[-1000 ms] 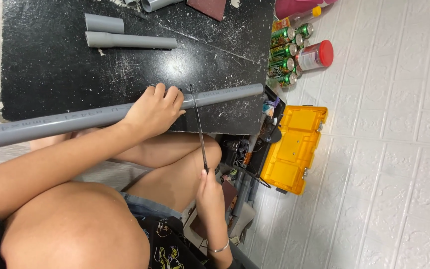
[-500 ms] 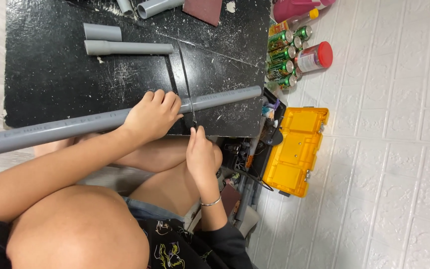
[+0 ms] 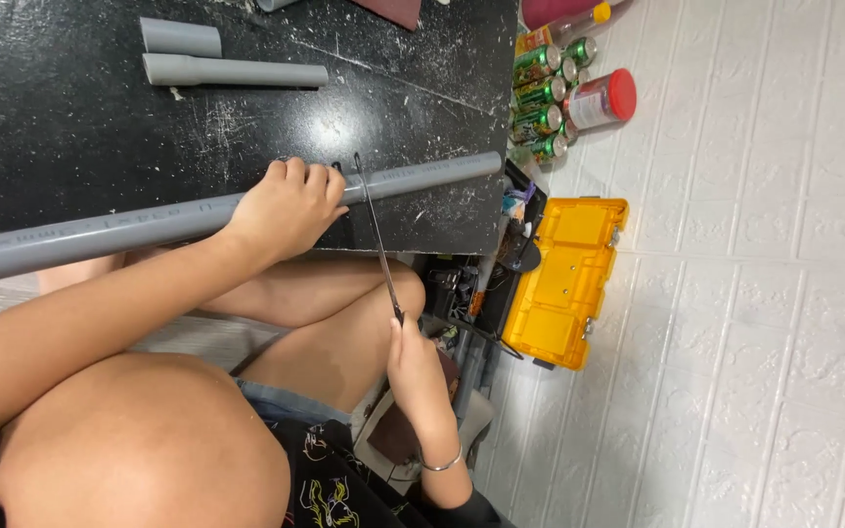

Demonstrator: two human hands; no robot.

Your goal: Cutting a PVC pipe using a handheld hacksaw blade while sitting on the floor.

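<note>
A: Where was the long grey pipe (image 3: 149,223)?

B: It lay across the near edge of the black board (image 3: 80,127), one end overhanging. The left hand (image 3: 286,207) was clenched over it, pressing it down.

A: And the saw blade (image 3: 376,235)?

B: The right hand (image 3: 413,360) gripped its lower end; the blade crossed the pipe just beside the left fingers.

A: Surroundings?

B: Two short pipe pieces (image 3: 232,70) lay farther back. A yellow toolbox (image 3: 564,284) stood beside the board, green cans (image 3: 540,93) beyond.

Left hand (image 3: 286,205) lies palm-down, fingers curled over (arm stretched long across the lap); right hand (image 3: 413,357) clenched, drawn near the knee
</note>
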